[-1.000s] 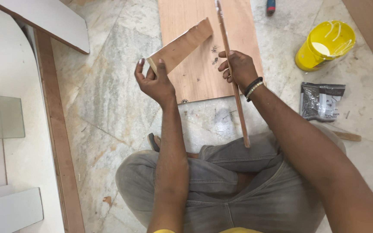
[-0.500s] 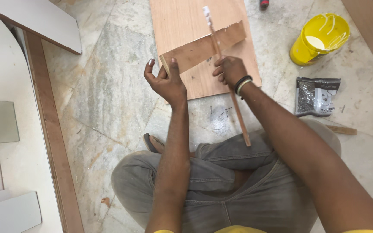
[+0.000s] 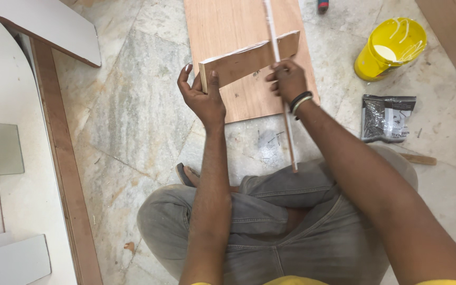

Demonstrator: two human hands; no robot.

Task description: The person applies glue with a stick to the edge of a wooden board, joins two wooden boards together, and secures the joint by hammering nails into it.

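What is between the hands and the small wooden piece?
Nothing visible. The left hand grips one end of the small wooden piece, and the right hand presses a thin wooden strip against it.

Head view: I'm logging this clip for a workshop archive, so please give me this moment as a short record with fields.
setting: person seated cross-legged on a marble floor
left hand: grip on the left end of a small plywood piece, held up edge-on
right hand: holds a thin wooden strip across the plywood piece
beneath: plywood board flat on the floor
right side: open yellow tub with white contents; plastic packet, apparently of nails
left side: white panels and a long wooden batten
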